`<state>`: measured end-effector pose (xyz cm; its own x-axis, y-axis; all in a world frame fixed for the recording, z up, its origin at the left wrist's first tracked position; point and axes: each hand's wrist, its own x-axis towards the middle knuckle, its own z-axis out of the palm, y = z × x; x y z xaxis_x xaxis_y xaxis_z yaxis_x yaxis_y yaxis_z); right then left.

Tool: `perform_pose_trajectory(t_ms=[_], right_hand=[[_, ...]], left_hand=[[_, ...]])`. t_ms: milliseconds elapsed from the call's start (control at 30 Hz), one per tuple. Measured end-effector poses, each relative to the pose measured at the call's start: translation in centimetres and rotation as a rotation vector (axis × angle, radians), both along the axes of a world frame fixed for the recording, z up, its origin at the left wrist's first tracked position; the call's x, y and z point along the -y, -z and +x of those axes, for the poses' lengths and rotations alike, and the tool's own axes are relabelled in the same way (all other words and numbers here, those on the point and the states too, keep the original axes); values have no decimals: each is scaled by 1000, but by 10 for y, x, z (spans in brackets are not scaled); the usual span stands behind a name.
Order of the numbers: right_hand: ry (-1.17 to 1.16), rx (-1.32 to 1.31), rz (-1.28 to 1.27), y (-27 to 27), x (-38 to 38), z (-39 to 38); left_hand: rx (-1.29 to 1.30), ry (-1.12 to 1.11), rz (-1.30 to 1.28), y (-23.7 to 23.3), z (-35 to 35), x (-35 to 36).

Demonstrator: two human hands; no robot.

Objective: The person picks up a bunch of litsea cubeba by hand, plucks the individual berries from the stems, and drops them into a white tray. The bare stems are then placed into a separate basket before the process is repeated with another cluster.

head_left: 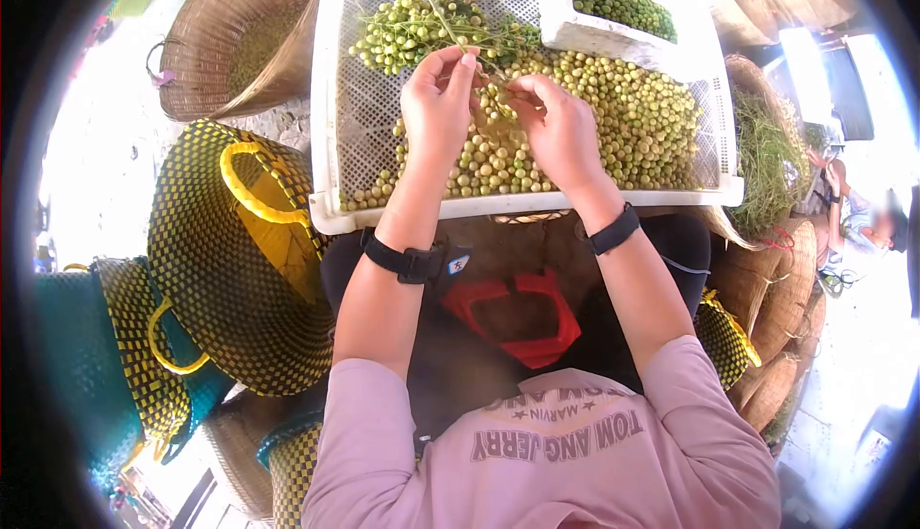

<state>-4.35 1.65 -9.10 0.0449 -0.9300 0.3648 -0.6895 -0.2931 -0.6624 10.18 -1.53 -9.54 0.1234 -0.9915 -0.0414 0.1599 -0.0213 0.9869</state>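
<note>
Over a white mesh tray (329, 88), my left hand (443, 98) pinches a thin green stem (437, 11) between thumb and fingers. The stem slants up and away from it. Just to the right, my right hand (556, 126) has thumb and fingertips closed beside the stem's lower end; what is between them is too small to make out. Loose round yellow-green fruits (637, 117) cover much of the tray below and right of my hands. Beyond my left hand lies a heap of green fruits still on stems (393, 38).
A white foam box (609, 35) of smaller green fruits stands on the tray's far right. Left are a wicker basket (206, 40) and a black-and-yellow woven basket (196, 213). At right, a basket holds green stalks (762, 160); another person (853, 218) sits beyond. A red object (537, 347) lies below.
</note>
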Motion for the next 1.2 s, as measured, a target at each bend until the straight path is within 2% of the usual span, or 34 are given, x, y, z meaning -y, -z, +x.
perform_pose_trajectory(t_ms=[67, 133, 167, 200, 267, 433, 533, 600, 733, 800, 900, 1133, 1200], right_hand=[[46, -65, 3, 4, 1, -8], [84, 114, 79, 11, 7, -21], [41, 580, 386, 14, 10, -28], [43, 580, 385, 16, 8, -29], [-159, 1388, 660, 18, 1, -32], [-146, 1167, 790, 4, -14, -4], [-218, 1188, 776, 0, -14, 1], [-153, 1246, 786, 0, -15, 2], [-237, 1340, 880, 3, -15, 4], [-170, 1454, 912, -2, -19, 6], [-145, 1491, 987, -10, -21, 6], [-141, 1466, 860, 4, -20, 0], [-222, 1479, 789, 0, -24, -3]], left_hand=[[-33, -41, -19, -2, 4, 2], [-150, -33, -16, -5, 10, 4], [-182, -27, 3, -6, 13, 4], [-218, -18, 17, -6, 16, 6], [-302, 17, 41, -5, 21, 7], [-369, 30, 87, -10, 18, 4], [-353, 70, 84, -10, 17, 3], [-338, 94, 106, -11, 15, 2], [-330, 123, 86, -10, 13, 1], [-334, 123, 74, -10, 14, 1], [-320, 120, 63, -9, 16, 1], [-329, 112, 80, -10, 18, 2], [-345, 83, 76, -6, 20, 4]])
